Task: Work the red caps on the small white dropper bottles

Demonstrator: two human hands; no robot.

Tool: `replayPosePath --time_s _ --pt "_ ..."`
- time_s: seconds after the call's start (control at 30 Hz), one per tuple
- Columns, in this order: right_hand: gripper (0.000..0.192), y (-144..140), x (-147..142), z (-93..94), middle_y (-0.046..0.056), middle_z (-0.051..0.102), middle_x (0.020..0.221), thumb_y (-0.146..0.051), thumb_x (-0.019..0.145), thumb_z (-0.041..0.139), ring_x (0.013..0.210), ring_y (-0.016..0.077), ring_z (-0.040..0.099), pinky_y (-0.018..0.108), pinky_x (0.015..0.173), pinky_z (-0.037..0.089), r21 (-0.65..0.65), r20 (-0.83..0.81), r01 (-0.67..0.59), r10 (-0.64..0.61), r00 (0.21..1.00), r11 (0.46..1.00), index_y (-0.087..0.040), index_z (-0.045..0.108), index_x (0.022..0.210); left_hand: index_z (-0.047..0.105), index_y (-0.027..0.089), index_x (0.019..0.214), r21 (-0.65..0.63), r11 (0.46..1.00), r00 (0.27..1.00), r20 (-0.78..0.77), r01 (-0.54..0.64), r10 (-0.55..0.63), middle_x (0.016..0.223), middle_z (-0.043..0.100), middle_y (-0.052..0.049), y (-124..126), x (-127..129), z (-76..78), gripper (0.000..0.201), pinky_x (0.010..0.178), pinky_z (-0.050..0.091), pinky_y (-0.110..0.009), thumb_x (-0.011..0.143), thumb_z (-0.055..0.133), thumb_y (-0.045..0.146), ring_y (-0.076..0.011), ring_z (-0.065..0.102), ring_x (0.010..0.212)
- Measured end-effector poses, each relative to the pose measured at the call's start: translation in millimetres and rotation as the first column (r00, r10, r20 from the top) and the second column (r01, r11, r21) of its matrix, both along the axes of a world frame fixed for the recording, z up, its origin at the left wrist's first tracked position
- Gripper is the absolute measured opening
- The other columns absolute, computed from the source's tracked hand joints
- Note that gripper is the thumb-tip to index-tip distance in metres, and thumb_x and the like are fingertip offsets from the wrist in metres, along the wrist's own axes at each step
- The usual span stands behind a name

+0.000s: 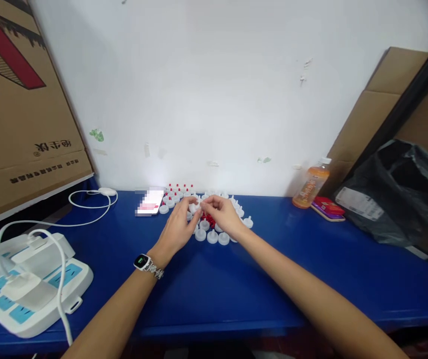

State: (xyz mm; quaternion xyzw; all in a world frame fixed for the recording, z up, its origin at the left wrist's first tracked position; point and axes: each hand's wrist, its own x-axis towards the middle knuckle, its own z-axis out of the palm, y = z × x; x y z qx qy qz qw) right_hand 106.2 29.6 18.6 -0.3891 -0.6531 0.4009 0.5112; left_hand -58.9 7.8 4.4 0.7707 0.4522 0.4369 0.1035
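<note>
My left hand (178,224), with a watch at its wrist, grips a white nozzle cap (195,207) between thumb and fingers. Close against it, my right hand (223,214) is closed in a pinch near the nozzle. Whatever its fingertips hold is hidden. Beneath the hands lies a pile of small red tips (209,220). Around that pile stand several white nozzle caps (212,237) with bare spouts, partly covered by my hands. Behind my left hand, more white caps with red tips (170,202) stand in rows.
A lit phone (150,202) lies left of the rows. At the left are a white power strip (81,276) with cables and a large carton (23,124). To the right stand an orange drink bottle (311,185), a red packet (326,205) and a dark plastic bag (389,184). A wall closes off the back.
</note>
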Motion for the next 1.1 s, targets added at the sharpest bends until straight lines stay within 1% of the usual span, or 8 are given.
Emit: replayPosePath --time_s 0.1,0.2,0.33,0.53,0.7,0.8,1.0,1.1 --pt "0.026 -14.5 0.7 -0.2 -0.001 0.059 0.066 -0.044 0.084 0.060 0.059 0.0125 0.054 0.024 0.057 0.042 0.013 0.022 -0.001 0.001 1.000 1.000 -0.018 0.059 0.082 0.049 0.022 0.117 -0.007 0.996 0.994 -0.058 0.091 -0.091 0.108 0.061 -0.006 -3.2 2.0 3.7 0.025 0.087 0.049 -0.037 0.100 0.040 0.038 -0.0199 0.060 0.095" --pt "0.027 -20.4 5.5 2.8 -0.003 0.055 0.063 -0.044 0.091 0.051 0.057 0.0120 0.051 0.023 0.055 0.039 0.086 0.167 0.031 -0.045 0.985 0.996 -0.020 0.055 0.079 0.048 0.021 0.118 0.025 0.989 0.980 -0.137 0.147 -0.142 0.111 0.057 -0.008 -8.4 4.5 8.2 0.026 0.092 0.047 -0.039 0.101 0.036 0.036 -0.0220 0.058 0.103" --pt "0.029 -24.1 12.5 3.9 -0.005 0.050 0.063 -0.040 0.097 0.042 0.059 0.0119 0.048 0.023 0.057 0.036 0.156 0.313 0.004 -0.053 0.948 0.988 -0.022 0.047 0.075 0.043 0.022 0.128 0.015 0.982 0.964 -0.192 0.188 -0.182 0.120 0.052 -0.012 -13.4 8.1 10.6 0.031 0.097 0.046 -0.041 0.101 0.034 0.035 -0.0246 0.054 0.115" --pt "0.028 -24.9 11.7 2.3 -0.004 0.049 0.067 -0.034 0.100 0.033 0.064 0.0130 0.049 0.025 0.062 0.036 0.232 0.403 0.001 -0.098 0.910 0.973 -0.023 0.041 0.076 0.044 0.021 0.127 0.014 0.979 0.949 -0.251 0.202 -0.193 0.115 0.055 -0.011 -12.5 8.7 10.6 0.031 0.095 0.048 -0.042 0.101 0.034 0.036 -0.0248 0.057 0.110" --pt "0.039 -11.9 24.0 5.4 -0.003 0.045 0.060 -0.038 0.100 0.028 0.060 0.0139 0.045 0.027 0.060 0.032 0.239 0.317 0.221 -0.291 0.903 0.945 -0.022 0.038 0.065 0.045 0.019 0.127 0.129 0.984 0.975 -0.202 0.126 -0.098 0.120 0.055 -0.012 -5.3 -6.8 14.4 0.032 0.100 0.045 -0.043 0.100 0.038 0.036 -0.0258 0.056 0.114" --pt "0.040 -2.1 36.9 4.4 -0.003 0.047 0.059 -0.041 0.098 0.033 0.058 0.0136 0.045 0.027 0.059 0.031 0.225 0.352 0.304 -0.369 0.860 0.926 -0.021 0.044 0.065 0.041 0.021 0.136 0.103 0.991 0.981 -0.181 0.091 -0.072 0.123 0.054 -0.011 0.5 -13.0 11.6 0.040 0.102 0.044 -0.043 0.100 0.039 0.037 -0.0247 0.056 0.113" --pt "0.015 4.9 36.6 -5.2 0.002 0.062 0.081 -0.032 0.088 0.056 0.085 0.0197 0.055 0.034 0.083 0.034 0.349 0.635 0.213 -0.397 0.663 0.913 -0.022 0.067 0.084 0.036 0.024 0.144 -0.024 0.992 0.980 -0.151 0.125 -0.128 0.121 0.057 -0.009 4.5 -5.5 1.9 0.047 0.092 0.050 -0.040 0.099 0.042 0.039 -0.0199 0.062 0.095" --pt "0.017 0.2 31.0 -2.7 0.003 0.063 0.086 -0.033 0.088 0.057 0.087 0.0197 0.056 0.034 0.084 0.036 0.366 0.580 0.182 -0.377 0.722 0.912 -0.023 0.069 0.095 0.032 0.024 0.143 -0.036 0.992 0.988 -0.093 0.119 -0.122 0.118 0.061 -0.009 2.6 -5.2 2.4 0.053 0.091 0.050 -0.040 0.095 0.049 0.040 -0.0212 0.062 0.097"
